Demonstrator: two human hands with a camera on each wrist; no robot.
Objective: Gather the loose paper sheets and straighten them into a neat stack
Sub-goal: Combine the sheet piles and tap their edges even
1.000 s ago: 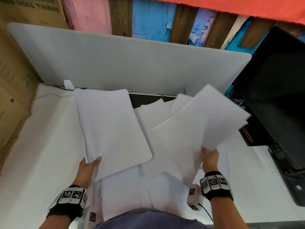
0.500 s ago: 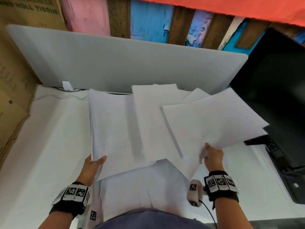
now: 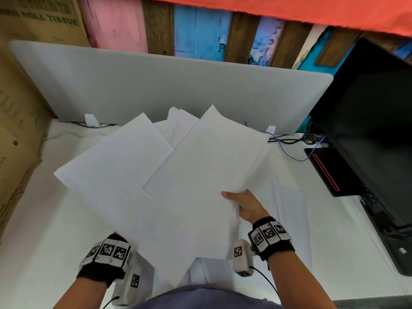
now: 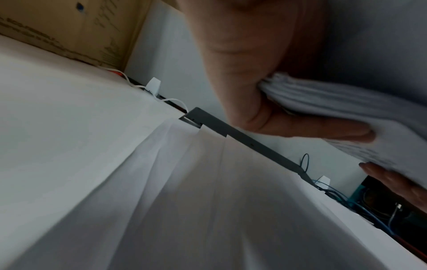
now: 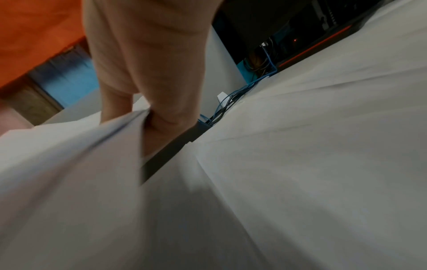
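Many white paper sheets point(image 3: 178, 175) are fanned out unevenly in the air over the white table point(image 3: 40, 230). My right hand point(image 3: 242, 202) grips their right edge, thumb on top. My left hand point(image 4: 265, 113) is hidden beneath the sheets in the head view, with only its wristband showing. In the left wrist view it pinches a thick bundle of sheets point(image 4: 335, 102) between thumb and fingers. The right wrist view shows fingers point(image 5: 161, 113) closed over the sheet edges point(image 5: 129, 124). More loose sheets point(image 3: 289, 210) lie flat on the table underneath.
A grey partition panel point(image 3: 156, 90) stands along the back. A black monitor point(image 3: 367, 134) and its base are on the right, with blue and black cables point(image 3: 292, 143) beside them. A cardboard box point(image 3: 17, 130) walls the left. A dark flat edge point(image 4: 231, 127) pokes out behind the loose sheets.
The two held bundles have come together in the middle. The left bundle tilted and now covers my left hand. The right bundle swung left and lies over it.
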